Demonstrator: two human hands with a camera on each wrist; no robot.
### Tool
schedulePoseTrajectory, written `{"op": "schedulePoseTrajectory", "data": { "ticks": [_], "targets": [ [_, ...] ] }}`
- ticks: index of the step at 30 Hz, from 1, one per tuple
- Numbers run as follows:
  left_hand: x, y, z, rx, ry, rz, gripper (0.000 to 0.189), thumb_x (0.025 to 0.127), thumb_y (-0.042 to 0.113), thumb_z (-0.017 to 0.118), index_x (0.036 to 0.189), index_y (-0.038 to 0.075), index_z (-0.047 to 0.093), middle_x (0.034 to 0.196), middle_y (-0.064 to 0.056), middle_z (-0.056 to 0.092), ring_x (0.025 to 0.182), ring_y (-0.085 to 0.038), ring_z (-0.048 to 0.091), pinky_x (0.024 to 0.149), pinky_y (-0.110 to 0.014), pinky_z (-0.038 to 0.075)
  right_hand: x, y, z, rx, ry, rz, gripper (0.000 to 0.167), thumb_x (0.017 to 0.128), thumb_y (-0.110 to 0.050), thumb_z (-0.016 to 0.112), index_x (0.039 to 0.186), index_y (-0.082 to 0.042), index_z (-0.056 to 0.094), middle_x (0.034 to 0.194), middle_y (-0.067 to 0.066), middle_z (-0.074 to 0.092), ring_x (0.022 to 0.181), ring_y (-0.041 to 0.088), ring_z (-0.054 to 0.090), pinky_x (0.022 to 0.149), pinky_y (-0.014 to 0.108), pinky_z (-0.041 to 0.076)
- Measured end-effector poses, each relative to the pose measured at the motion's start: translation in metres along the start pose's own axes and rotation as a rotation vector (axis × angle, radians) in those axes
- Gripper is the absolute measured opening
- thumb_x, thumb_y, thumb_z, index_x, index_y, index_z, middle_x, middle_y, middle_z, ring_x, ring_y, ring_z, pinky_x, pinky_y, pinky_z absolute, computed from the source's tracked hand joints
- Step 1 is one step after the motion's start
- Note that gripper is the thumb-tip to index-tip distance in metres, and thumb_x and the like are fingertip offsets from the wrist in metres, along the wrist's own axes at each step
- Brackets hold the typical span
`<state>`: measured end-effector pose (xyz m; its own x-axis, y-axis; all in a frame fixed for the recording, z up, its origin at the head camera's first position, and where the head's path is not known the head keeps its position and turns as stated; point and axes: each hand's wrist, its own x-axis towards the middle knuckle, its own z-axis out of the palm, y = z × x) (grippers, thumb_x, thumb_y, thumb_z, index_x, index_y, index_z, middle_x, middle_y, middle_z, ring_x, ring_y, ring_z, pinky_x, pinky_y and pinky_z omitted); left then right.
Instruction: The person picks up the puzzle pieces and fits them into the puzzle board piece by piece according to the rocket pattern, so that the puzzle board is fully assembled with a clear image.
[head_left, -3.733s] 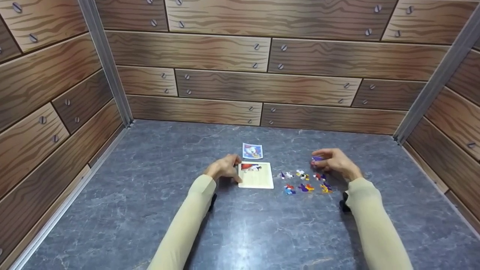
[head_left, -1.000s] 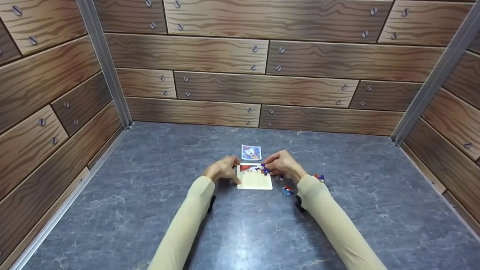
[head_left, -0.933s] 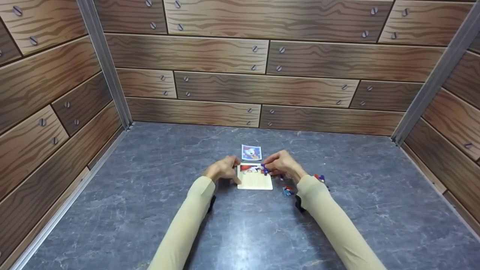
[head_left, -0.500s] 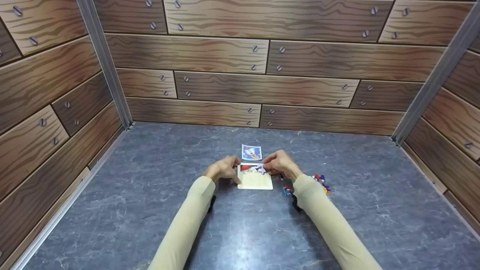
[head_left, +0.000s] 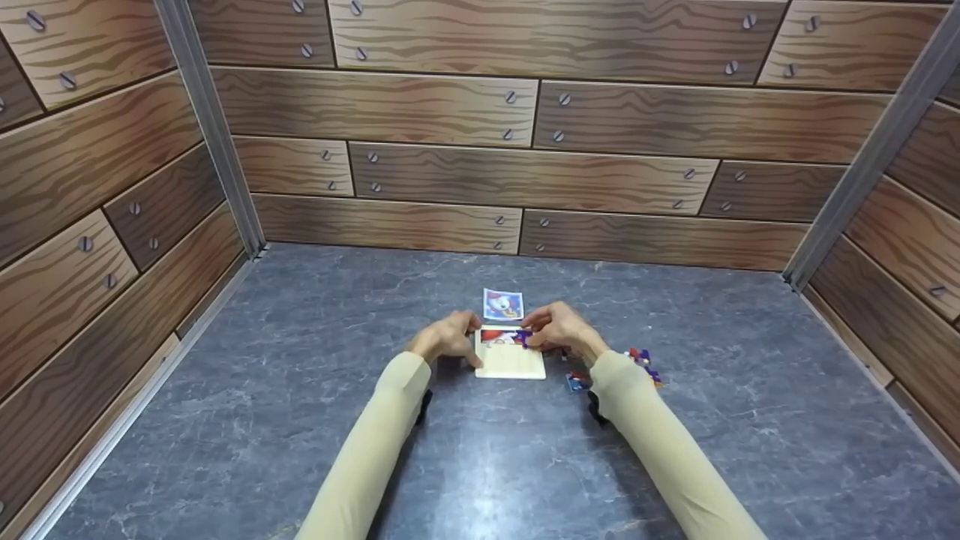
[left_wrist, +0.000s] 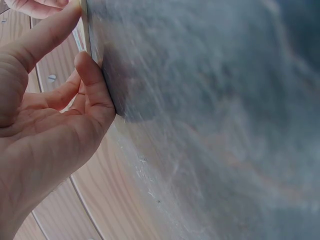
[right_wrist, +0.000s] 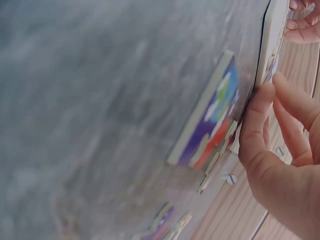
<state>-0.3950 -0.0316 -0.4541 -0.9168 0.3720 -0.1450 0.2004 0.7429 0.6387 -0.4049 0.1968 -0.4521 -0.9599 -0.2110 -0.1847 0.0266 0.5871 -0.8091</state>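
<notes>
A pale wooden puzzle tray [head_left: 510, 364] lies on the table, with several joined red, white and purple pieces [head_left: 499, 337] along its far side. My left hand [head_left: 448, 335] holds the tray by its left side, thumb near the front corner and fingers at the back corner. Over the tray's back right corner, my right hand [head_left: 561, 328] pinches a purple puzzle piece [head_left: 524, 339] between thumb and fingers. That piece lies at the end of the row; whether it sits flat is too small to tell. The right wrist view shows the thumb at the tray edge [right_wrist: 272, 37].
A picture card [head_left: 502, 305] of a white cartoon figure lies just behind the tray. Loose puzzle pieces lie to the right, among them a blue and red piece [head_left: 577, 381] and a purple and yellow one [head_left: 651, 373]; my right forearm hides others. Wood-patterned walls [head_left: 420, 225] enclose the table.
My right hand has come left from the loose pieces to the tray's back right corner with the purple piece. Lately it has tilted and shifted the piece there. My left hand has stayed put.
</notes>
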Motion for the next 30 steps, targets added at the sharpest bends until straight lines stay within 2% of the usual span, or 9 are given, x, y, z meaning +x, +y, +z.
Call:
{"op": "schedulePoseTrajectory", "data": {
  "ticks": [5,11,20,27,30],
  "targets": [
    [0.0001,0.0004,-0.0009,0.004,-0.007,-0.001,0.062,0.069,0.009,0.087,0.121,0.003,0.054,0.124,-0.015,0.055,0.117,-0.027,0.051,0.106,-0.037,0.041,0.0011,-0.0008,0.0016,-0.074,-0.002,-0.004,0.035,0.079,0.005,0.072,0.113,-0.001,0.072,0.092,0.009,0.061,0.067,0.011,0.054,0.058,0.021,0.050],
    [0.0007,0.0002,-0.0005,0.001,-0.014,-0.004,0.064,0.070,0.011,0.087,0.124,0.003,0.054,0.126,-0.015,0.055,0.119,-0.027,0.051,0.107,-0.038,0.040,0.0008,-0.0011,0.0036,-0.079,-0.006,-0.029,0.032,0.080,0.008,0.068,0.111,0.001,0.072,0.077,0.002,0.058,0.063,0.010,0.052,0.055,0.021,0.046],
    [0.0021,-0.0013,-0.0006,0.012,-0.017,0.005,0.064,0.070,0.011,0.087,0.124,0.001,0.054,0.127,-0.016,0.056,0.119,-0.028,0.052,0.107,-0.038,0.041,0.0011,-0.0018,0.0053,-0.086,-0.007,-0.034,0.032,0.080,0.008,0.070,0.111,0.001,0.073,0.082,0.005,0.063,0.063,0.009,0.052,0.055,0.019,0.046],
    [0.0033,-0.0006,0.0000,0.000,-0.030,-0.029,0.064,0.072,0.013,0.087,0.125,0.004,0.054,0.126,-0.013,0.054,0.117,-0.025,0.050,0.105,-0.038,0.042,0.0015,-0.0013,0.0032,-0.103,-0.016,-0.024,0.031,0.082,0.005,0.070,0.112,-0.002,0.073,0.098,0.010,0.071,0.066,0.009,0.054,0.057,0.020,0.046],
    [0.0032,-0.0006,0.0003,-0.007,-0.031,-0.033,0.063,0.072,0.013,0.087,0.125,0.005,0.053,0.126,-0.013,0.053,0.116,-0.025,0.050,0.105,-0.038,0.042,0.0012,0.0000,0.0003,-0.072,-0.036,-0.020,0.032,0.083,0.006,0.068,0.113,-0.001,0.072,0.103,0.012,0.071,0.068,0.009,0.055,0.059,0.020,0.048]
  ]
}}
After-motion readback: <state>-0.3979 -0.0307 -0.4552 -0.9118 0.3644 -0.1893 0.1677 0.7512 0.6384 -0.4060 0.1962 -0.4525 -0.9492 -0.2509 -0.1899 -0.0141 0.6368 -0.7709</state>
